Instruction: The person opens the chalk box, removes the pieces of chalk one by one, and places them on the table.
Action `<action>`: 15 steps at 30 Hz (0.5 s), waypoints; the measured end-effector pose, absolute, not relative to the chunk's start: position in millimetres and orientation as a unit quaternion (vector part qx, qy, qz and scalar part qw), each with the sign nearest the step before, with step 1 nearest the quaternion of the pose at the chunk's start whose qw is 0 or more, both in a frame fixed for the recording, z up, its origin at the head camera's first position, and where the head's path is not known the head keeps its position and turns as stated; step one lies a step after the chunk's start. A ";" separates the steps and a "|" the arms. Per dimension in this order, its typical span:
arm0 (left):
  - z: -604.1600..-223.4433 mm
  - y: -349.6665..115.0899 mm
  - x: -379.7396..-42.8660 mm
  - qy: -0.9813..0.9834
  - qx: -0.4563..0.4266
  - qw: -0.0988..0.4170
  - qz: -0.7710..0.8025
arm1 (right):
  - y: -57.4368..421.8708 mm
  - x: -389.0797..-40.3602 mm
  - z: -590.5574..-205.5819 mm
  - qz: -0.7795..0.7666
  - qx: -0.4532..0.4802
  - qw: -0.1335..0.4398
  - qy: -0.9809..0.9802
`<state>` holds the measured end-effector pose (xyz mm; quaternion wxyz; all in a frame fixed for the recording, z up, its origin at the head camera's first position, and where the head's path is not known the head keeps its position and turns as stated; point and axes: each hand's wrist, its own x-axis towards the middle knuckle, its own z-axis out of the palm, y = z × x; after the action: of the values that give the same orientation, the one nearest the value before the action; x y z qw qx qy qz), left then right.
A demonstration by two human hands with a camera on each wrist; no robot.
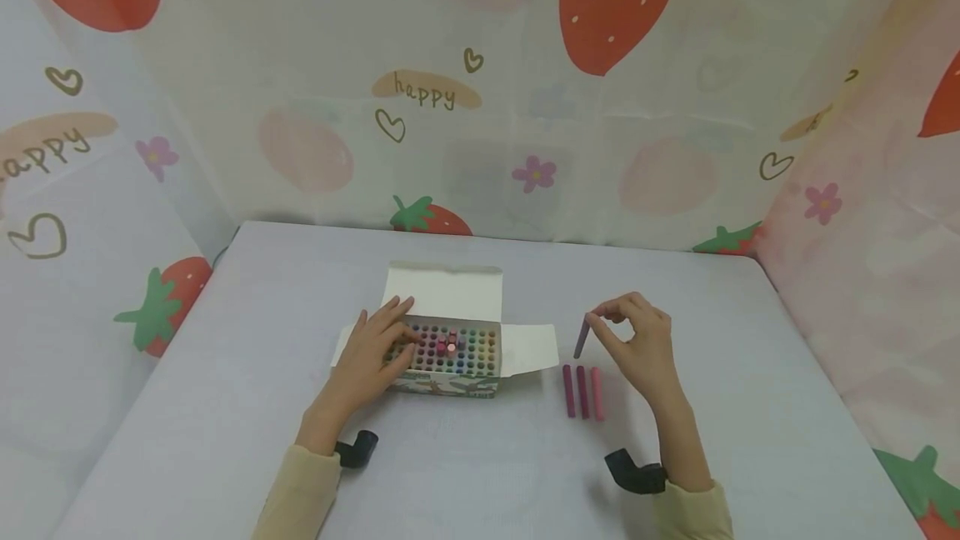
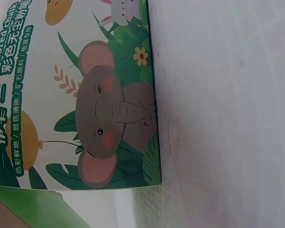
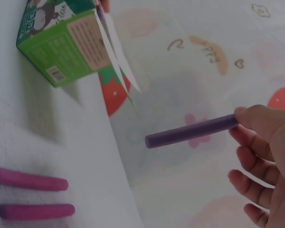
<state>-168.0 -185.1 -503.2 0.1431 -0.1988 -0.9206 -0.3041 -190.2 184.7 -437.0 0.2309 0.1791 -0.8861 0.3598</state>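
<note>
My right hand [image 1: 643,344] pinches a purple chalk stick [image 1: 581,337] by its upper end, between thumb and forefinger. In the right wrist view that purple chalk [image 3: 190,131] points away from the fingertips, clear of the table. Below it lie three chalk sticks side by side: a plum one [image 1: 568,391], a magenta one [image 1: 582,392] and a pink one [image 1: 597,394]. My left hand [image 1: 372,354] rests on the left end of the opened colored chalk box [image 1: 457,388], its fingers loosely spread and hiding that end. Several chalk sticks [image 1: 452,346] stand higher than the others inside.
The box's lid [image 1: 446,288] is folded back and a side flap [image 1: 529,348] sticks out to the right. An elephant picture [image 2: 102,114] covers its front. The white table [image 1: 480,473] meets a strawberry-printed cloth [image 1: 300,48] at the back.
</note>
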 end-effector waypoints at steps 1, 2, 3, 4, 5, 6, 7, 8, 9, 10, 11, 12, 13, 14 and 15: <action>-503.3 -185.2 -168.3 -0.921 -0.199 0.143 -0.304 | 187.3 -190.1 -437.2 0.357 0.179 0.227 -0.888; -503.4 -185.3 -168.6 -0.921 -0.199 0.143 -0.303 | 190.2 -189.6 -437.1 0.352 0.179 0.223 -0.891; -503.5 -185.4 -168.8 -0.921 -0.200 0.144 -0.303 | 193.1 -189.3 -437.3 0.348 0.179 0.217 -0.894; -503.6 -185.5 -169.0 -0.920 -0.200 0.144 -0.303 | 195.9 -188.8 -437.4 0.342 0.180 0.213 -0.897; -503.7 -185.6 -169.1 -0.920 -0.201 0.145 -0.303 | 198.8 -188.6 -437.6 0.336 0.180 0.206 -0.901; -503.8 -185.7 -169.3 -0.920 -0.201 0.146 -0.303 | 201.5 -188.3 -437.7 0.330 0.181 0.199 -0.905; -504.0 -185.8 -169.5 -0.920 -0.202 0.147 -0.303 | 204.1 -187.9 -437.8 0.325 0.180 0.192 -0.908; -504.6 -185.8 -169.9 -0.919 -0.202 0.147 -0.303 | 206.8 -187.6 -438.1 0.319 0.179 0.185 -0.912; -504.8 -185.9 -170.0 -0.919 -0.202 0.148 -0.304 | 209.1 -187.4 -438.2 0.316 0.179 0.178 -0.915; -505.1 -185.9 -170.1 -0.919 -0.203 0.148 -0.304 | 211.4 -187.2 -438.4 0.312 0.177 0.170 -0.918; -505.3 -185.9 -170.2 -0.919 -0.202 0.148 -0.304 | 213.7 -187.1 -438.7 0.309 0.175 0.161 -0.921; -505.5 -185.9 -170.1 -0.919 -0.202 0.147 -0.304 | 215.9 -186.9 -439.0 0.308 0.173 0.153 -0.923; -505.7 -185.9 -170.1 -0.919 -0.202 0.147 -0.304 | 217.9 -186.7 -439.1 0.308 0.172 0.144 -0.925; -505.7 -185.9 -170.0 -0.919 -0.202 0.146 -0.304 | 219.8 -186.6 -439.4 0.306 0.172 0.136 -0.926; -505.3 -185.9 -169.5 -0.920 -0.201 0.146 -0.304 | 221.5 -186.6 -439.5 0.304 0.171 0.127 -0.929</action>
<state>-169.5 -185.9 -505.3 0.1463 -0.2013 -0.9196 -0.3041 -186.6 221.5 -439.5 0.1274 0.1710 -0.9286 0.3035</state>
